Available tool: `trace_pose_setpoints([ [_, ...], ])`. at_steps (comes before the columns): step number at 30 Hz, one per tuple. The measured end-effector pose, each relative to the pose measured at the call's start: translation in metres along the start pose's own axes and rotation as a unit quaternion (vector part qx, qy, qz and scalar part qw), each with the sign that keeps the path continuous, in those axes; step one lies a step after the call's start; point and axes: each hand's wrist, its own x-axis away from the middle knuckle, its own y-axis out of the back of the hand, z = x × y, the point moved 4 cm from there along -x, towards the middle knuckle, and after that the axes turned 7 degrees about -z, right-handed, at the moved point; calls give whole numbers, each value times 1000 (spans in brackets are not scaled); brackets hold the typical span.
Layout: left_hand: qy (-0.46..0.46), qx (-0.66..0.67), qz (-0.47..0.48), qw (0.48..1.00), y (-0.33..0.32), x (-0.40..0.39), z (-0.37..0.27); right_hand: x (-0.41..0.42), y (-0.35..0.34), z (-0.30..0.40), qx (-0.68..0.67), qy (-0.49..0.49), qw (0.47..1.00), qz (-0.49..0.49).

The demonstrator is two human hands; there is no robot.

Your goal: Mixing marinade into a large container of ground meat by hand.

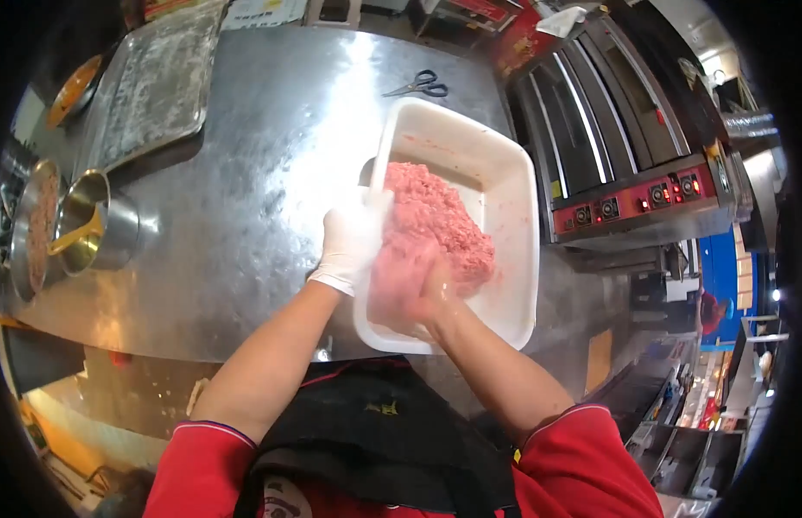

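A white plastic tub (521,194) stands at the front edge of the steel table, with a mound of ground meat (440,213) along its left side. My left hand (356,239), in a white glove, is at the tub's left wall; its fingers are blurred, and whether they grip the rim is unclear. My right hand (433,291) is down inside the tub at the near end of the meat. Blur and meat hide its fingers. Black-handled scissors (423,84) lie just beyond the tub's far wall.
The steel table (258,194) bears a large metal tray (155,84) at the far left. Nearer, on the left, stand a metal pot (119,220) with a yellow-handled utensil (84,233) and a bowl of minced filling (41,226). A deck oven (608,129) stands on the right; a person (712,311) is far off.
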Motion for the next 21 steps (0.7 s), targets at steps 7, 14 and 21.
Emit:
trace_pose_setpoints([
  [7,-26,-79,35,996,0,-8,8,42,-21,112,135,127,979,-89],
  [14,16,-114,3,993,8,-7,10,51,-69,136,577,491,652,-30],
  [21,16,-101,20,995,5,-5,2,-50,-32,102,812,531,218,-109],
])
